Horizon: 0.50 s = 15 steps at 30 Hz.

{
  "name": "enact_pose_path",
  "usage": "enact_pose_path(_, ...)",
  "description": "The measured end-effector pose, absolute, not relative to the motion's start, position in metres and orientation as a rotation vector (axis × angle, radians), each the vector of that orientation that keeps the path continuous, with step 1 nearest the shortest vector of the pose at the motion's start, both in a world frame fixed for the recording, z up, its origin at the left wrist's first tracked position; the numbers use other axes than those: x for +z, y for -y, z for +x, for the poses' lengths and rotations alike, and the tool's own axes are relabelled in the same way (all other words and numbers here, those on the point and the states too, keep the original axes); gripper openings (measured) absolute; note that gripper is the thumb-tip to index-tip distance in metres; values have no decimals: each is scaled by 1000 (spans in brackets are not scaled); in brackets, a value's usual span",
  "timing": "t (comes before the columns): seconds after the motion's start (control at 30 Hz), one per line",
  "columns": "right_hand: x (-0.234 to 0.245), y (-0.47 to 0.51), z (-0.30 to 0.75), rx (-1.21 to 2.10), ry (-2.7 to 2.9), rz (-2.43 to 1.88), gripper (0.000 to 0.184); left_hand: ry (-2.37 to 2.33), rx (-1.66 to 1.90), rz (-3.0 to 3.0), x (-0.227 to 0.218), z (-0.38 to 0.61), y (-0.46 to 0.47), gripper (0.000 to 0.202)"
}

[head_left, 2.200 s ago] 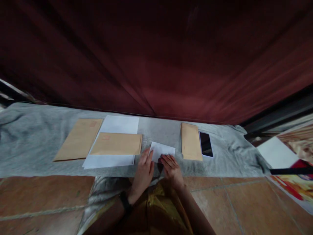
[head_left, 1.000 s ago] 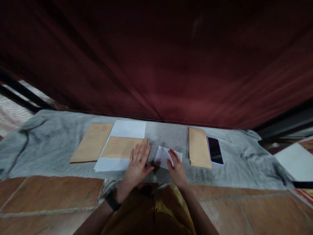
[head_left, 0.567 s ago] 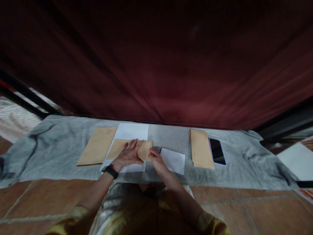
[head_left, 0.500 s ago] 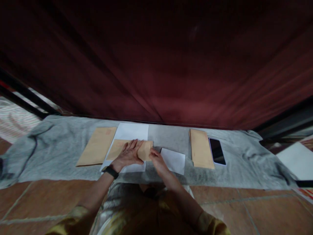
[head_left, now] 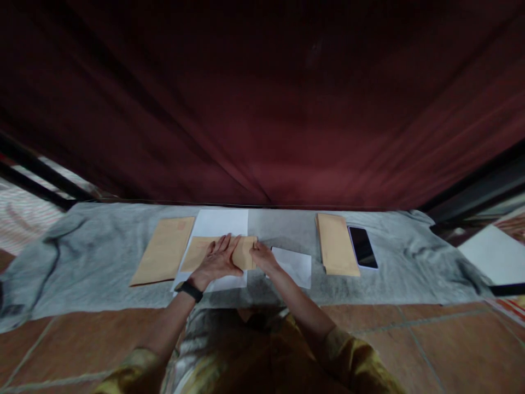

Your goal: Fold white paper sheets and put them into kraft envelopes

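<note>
A brown paper envelope (head_left: 196, 253) lies crosswise over white sheets of paper (head_left: 223, 221) in front of me. Pressed flat on it with fingers spread is my left hand (head_left: 219, 261), a dark watch on its wrist. At the envelope's right end, the fingers of my right hand (head_left: 263, 257) are closed on its edge. Under my right wrist and just beside it is a smaller white paper pad or card stack (head_left: 296, 266). My right fingertips are partly hidden, seen from above.
Another brown envelope stack (head_left: 164, 250) lies to the left. On the right are more brown envelopes (head_left: 337, 245) and a phone (head_left: 363, 247). All rest on a grey cloth (head_left: 394, 273). A dark red curtain (head_left: 262, 137) hangs behind; tiled floor (head_left: 394, 350) shows in front.
My right hand has moved slightly upward along the envelope's right edge. My left hand stays flat on the envelope. The view has tilted a little.
</note>
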State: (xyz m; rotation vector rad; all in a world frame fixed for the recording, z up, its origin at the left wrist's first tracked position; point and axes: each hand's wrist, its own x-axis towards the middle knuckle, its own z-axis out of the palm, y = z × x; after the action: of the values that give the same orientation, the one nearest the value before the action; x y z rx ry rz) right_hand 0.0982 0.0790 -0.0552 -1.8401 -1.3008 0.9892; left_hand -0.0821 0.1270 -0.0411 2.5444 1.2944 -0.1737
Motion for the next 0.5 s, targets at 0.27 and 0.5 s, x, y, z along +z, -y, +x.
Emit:
enact_pose_path(0.27,-42,-83,88,970,1335,-1979,18,-1297,-205,2550,-36,-79,-128,122)
enact_pose_path(0.5,-31,-72,92,988,1267,-1847,12,-1148,-38,2717,-31,-79,-128,123)
